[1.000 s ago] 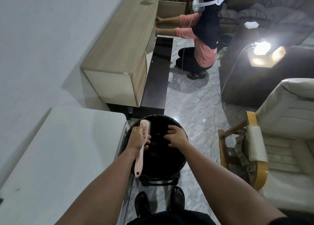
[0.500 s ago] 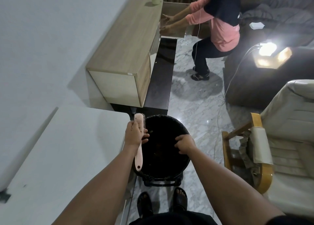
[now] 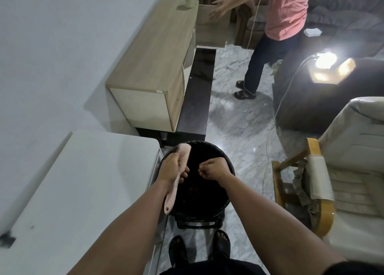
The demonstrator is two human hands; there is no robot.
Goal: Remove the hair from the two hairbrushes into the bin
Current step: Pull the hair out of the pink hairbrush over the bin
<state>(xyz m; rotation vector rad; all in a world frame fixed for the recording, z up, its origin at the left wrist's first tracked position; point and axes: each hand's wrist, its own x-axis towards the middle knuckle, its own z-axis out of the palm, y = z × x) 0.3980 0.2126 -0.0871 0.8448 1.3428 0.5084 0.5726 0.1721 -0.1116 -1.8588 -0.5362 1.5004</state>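
A pink hairbrush (image 3: 184, 153) is held over the left rim of the round black bin (image 3: 209, 145). My left hand (image 3: 171, 169) grips the brush where the head meets the handle. Its bristles point left and its handle points down toward me. My right hand (image 3: 215, 168) hovers over the bin's dark opening, just right of the brush, with its fingers curled into a loose fist. No hair shows between its fingers against the dark bin. Only one brush is in view.
A white table (image 3: 83, 191) stands at my left, touching the bin. Beyond it is a wooden cabinet (image 3: 153, 56). A person in a pink shirt (image 3: 284, 10) stands on the marble floor ahead. An armchair (image 3: 342, 160) and a lit lamp (image 3: 326, 60) with a trailing cable are to the right.
My right hand moved from the bin's right side toward the brush and curled into a fist. The brush turned so its bristles face left. The person ahead stood up.
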